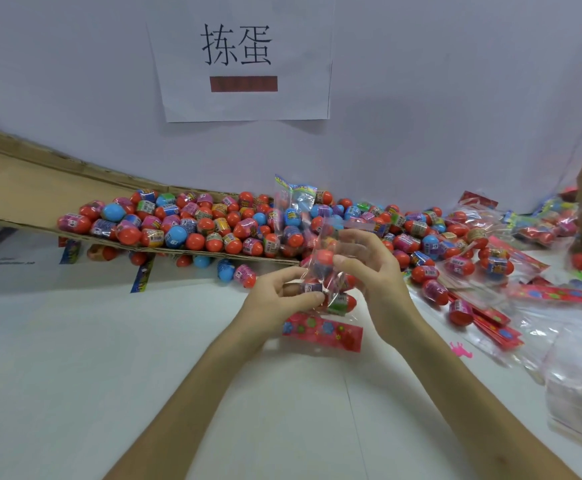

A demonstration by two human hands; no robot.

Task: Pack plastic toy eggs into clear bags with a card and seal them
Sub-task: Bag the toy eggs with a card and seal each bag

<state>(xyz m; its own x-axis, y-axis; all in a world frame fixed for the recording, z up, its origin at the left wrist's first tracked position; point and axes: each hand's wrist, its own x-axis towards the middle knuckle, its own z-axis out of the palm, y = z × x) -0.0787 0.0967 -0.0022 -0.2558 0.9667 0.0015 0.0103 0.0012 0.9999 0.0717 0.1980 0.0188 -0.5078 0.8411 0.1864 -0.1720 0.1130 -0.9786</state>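
Head view, centre frame: clear bag [318, 271] holding eggs [343, 302], long axis upright. Left hand [280, 299] pinches its lower part; right hand [369, 271] curls round its side. Card [322, 332] lies flat on the tabletop [144, 358] just below both hands, long axis crosswise.

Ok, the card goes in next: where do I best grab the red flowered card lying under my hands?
Probably pinch the red card by its right end, coming from the right: it lies flat, and that end pokes out clear of the bag above it.
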